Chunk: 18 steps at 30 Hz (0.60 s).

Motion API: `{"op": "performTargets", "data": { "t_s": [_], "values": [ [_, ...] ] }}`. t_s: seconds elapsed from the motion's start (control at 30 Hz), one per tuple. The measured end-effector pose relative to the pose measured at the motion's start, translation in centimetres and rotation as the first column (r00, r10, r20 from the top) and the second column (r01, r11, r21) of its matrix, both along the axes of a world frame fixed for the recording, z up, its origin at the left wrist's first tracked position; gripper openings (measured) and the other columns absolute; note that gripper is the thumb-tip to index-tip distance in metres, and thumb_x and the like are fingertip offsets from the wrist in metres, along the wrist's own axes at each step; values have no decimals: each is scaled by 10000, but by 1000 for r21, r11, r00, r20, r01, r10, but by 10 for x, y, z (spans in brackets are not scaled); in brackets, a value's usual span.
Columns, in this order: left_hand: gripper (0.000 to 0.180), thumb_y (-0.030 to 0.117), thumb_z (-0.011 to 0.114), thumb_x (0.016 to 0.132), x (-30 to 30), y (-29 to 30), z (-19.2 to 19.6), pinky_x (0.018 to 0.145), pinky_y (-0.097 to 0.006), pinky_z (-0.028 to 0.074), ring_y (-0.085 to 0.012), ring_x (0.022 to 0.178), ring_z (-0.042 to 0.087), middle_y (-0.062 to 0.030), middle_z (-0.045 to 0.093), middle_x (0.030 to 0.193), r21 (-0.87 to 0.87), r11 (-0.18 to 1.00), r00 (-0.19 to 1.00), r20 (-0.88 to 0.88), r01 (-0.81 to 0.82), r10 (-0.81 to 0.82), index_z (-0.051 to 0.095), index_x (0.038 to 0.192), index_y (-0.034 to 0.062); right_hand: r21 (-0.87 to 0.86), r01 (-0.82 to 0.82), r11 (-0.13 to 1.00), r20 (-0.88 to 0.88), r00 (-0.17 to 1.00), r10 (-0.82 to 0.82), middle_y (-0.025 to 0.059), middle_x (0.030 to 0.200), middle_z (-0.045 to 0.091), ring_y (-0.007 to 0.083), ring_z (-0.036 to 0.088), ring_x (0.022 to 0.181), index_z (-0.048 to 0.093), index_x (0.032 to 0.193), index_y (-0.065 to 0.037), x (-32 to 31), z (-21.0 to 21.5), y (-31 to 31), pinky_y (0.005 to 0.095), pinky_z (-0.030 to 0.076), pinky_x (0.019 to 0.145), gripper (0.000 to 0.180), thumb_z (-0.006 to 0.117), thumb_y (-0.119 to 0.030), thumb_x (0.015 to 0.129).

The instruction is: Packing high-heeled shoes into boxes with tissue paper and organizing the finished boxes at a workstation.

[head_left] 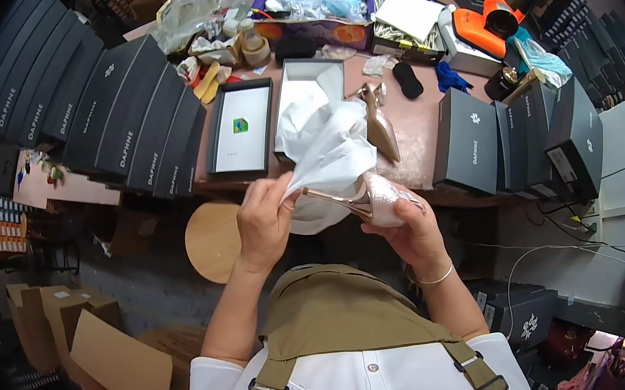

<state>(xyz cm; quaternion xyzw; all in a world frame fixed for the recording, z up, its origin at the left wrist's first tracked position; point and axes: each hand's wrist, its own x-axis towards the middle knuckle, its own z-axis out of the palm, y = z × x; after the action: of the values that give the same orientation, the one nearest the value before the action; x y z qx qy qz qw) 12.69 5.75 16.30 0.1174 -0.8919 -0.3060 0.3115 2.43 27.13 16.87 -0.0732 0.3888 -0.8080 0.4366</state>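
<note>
My right hand (pixel 412 234) grips a shiny rose-gold high-heeled shoe (pixel 382 196) by its front part, thumb on top. The slim heel points left toward my left hand (pixel 265 217). That hand is closed on a corner of white tissue paper (pixel 334 146), close to the heel tip; whether its fingers also touch the heel I cannot tell. The sheet spreads up from there into an open shoe box (pixel 307 67) on the table. A matching shoe (pixel 381 129) lies on its side to the right of the paper. Left of the box sits a dark-rimmed box lid (pixel 211 133), inside up.
Stacked dark shoe boxes stand at the left (pixel 99 115) and right (pixel 468 139) of the pink table (pixel 418 137). Behind are a purple carton (pixel 321 34) and an orange tool (pixel 475 34). A round stool (pixel 214 241) and an opened cardboard carton (pixel 123 363) are below left.
</note>
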Motion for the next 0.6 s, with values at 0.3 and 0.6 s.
{"op": "performTargets", "data": {
  "t_s": [0.3,0.6],
  "values": [
    [221,68,621,844,-81,-105,33,542,-305,421,-218,607,524,-88,544,720,10,997,944,-322,78,-70,653,1058,22,58,132,990,-140,983,-122,118,1191,551,238,550,1085,421,1306,12,-41,5,-97,360,461,908,590,625,-287,840],
    [372,41,693,661,-153,-74,27,500,-308,421,-205,554,513,-46,505,690,5,839,781,-368,544,-504,677,1033,28,220,413,883,-411,861,-300,73,1216,514,167,505,1121,447,1258,-33,-71,-30,-163,305,425,940,384,557,-122,901]
  ]
}}
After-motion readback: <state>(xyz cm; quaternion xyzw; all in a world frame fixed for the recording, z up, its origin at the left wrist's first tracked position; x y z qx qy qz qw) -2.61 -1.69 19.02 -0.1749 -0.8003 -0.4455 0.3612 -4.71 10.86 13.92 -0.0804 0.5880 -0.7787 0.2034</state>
